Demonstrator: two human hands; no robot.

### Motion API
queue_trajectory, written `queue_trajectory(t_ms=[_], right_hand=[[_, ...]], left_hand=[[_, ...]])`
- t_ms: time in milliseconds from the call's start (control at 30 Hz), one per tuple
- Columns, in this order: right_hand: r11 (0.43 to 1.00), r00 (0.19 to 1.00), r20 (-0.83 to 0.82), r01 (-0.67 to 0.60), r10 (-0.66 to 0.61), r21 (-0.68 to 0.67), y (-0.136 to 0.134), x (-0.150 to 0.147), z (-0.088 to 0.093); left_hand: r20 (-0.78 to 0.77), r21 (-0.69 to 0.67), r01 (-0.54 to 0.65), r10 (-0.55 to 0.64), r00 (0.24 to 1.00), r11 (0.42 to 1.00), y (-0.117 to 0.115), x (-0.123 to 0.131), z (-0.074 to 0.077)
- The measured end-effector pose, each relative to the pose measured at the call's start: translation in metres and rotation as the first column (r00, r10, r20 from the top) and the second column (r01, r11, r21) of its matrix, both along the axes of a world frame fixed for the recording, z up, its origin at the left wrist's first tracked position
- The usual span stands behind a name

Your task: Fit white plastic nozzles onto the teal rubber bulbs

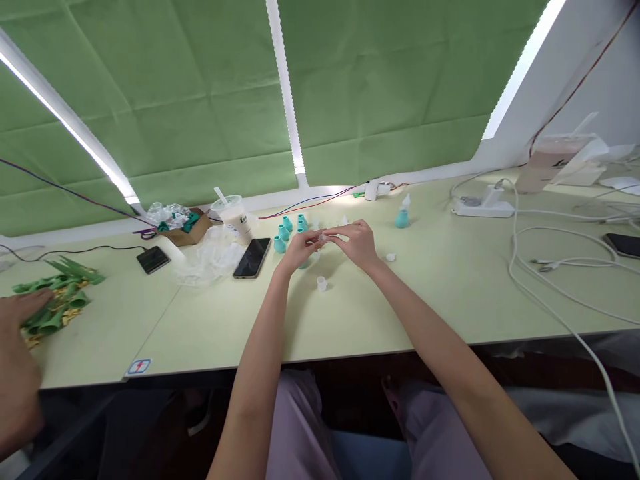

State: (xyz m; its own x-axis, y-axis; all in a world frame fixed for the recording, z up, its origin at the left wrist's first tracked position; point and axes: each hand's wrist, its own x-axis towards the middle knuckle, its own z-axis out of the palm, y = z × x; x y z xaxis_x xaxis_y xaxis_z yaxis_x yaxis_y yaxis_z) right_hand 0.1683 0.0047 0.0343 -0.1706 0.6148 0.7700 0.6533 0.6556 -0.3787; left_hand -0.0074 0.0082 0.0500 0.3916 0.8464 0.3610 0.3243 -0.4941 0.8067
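Note:
Both my hands meet over the middle of the pale green table (450,293). My left hand (299,250) and my right hand (356,243) pinch together on a small clear plastic piece (323,236) held between the fingertips. A teal bulb (304,264) lies partly hidden under my left hand. Several more teal bulbs (285,233) stand just beyond the hands. A small clear cap (321,284) stands on the table below them, and a white cap (391,257) lies to the right.
A black phone (252,257), a plastic bag (210,257), a drink cup (234,217) and a cardboard box (187,230) sit at the left. Another person's hand (20,317) rests on green parts (60,293). One assembled teal bulb (402,215), a power strip (483,207) and cables (550,267) lie right.

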Motion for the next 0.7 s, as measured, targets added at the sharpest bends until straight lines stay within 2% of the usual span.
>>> queue_trajectory(t_ms=[100,267,400,467,533,600,633,700], right_hand=[[1.000,1.000,-0.006,0.000,0.000,-0.004,0.000,0.002,0.001],[0.998,0.999,-0.011,-0.046,0.045,-0.044,0.000,0.001,0.002],[0.983,0.982,-0.144,-0.140,0.121,-0.123,-0.002,0.002,0.007],[0.933,0.936,-0.291,-0.272,0.200,-0.235,-0.001,0.005,0.009],[0.829,0.852,-0.451,-0.440,0.265,-0.344,0.000,0.007,0.010],[0.736,0.771,-0.572,-0.555,0.281,-0.387,0.003,0.009,0.009],[0.714,0.739,-0.614,-0.585,0.275,-0.384,0.004,0.009,0.008],[0.706,0.702,-0.668,-0.603,0.247,-0.372,0.006,0.008,0.006]], left_hand=[[0.022,-0.024,0.030,-0.030,0.999,0.999,0.000,0.000,0.000],[0.069,-0.025,-0.040,0.042,0.997,0.999,0.006,0.001,-0.006],[0.134,-0.068,-0.052,0.061,0.989,0.996,0.005,0.002,-0.004],[0.176,-0.092,-0.051,0.067,0.982,0.994,0.002,0.004,-0.002],[0.207,-0.106,-0.049,0.070,0.976,0.993,0.001,0.006,0.000],[0.246,-0.098,-0.041,0.064,0.967,0.994,0.001,0.009,-0.001],[0.271,-0.089,-0.033,0.056,0.961,0.995,0.002,0.010,-0.002],[0.324,-0.073,-0.016,0.039,0.945,0.997,0.003,0.012,-0.004]])
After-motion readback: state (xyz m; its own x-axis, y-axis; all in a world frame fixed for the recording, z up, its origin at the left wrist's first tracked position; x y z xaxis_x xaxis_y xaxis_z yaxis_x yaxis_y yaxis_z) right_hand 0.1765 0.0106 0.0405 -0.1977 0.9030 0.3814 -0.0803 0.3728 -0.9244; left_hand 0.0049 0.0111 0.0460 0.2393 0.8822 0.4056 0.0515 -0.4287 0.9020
